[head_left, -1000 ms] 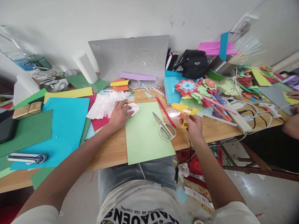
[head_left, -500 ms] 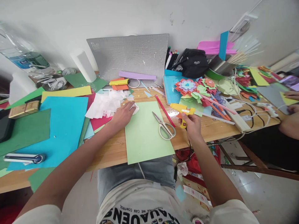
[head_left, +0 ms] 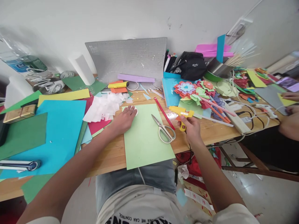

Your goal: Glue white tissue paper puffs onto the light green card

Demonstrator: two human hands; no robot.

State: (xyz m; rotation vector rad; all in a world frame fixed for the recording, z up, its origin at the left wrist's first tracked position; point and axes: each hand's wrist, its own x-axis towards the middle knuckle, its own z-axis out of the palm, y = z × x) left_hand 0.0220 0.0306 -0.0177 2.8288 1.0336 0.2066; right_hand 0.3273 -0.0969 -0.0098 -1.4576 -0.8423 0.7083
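My right hand (head_left: 192,127) is wrapped round the grip of a yellow hot glue gun (head_left: 181,111), its nozzle pointing left above the table. My left hand (head_left: 125,118) lies flat, palm down, at the upper left corner of a light green paper sheet (head_left: 142,144). A small white paper piece (head_left: 136,111) peeks out beside its fingertips; the rest is hidden under the hand. Scissors (head_left: 164,130) with white handles rest on the green sheet's right side, blades slightly apart. Just left of the left hand is a heap of white paper pieces (head_left: 102,107).
A red strip (head_left: 164,113) lies beyond the scissors. Layered paper flowers (head_left: 187,88) and a power strip (head_left: 238,119) with cables are to the right. Blue paper (head_left: 63,124) and a stapler (head_left: 21,165) occupy the left. A grey cutting mat (head_left: 127,59) leans on the wall. Another person's hand (head_left: 291,95) is far right.
My left hand has flattened over the small white paper piece, covering more of it. My right hand keeps the glue gun in nearly the same place. The view has shifted slightly.
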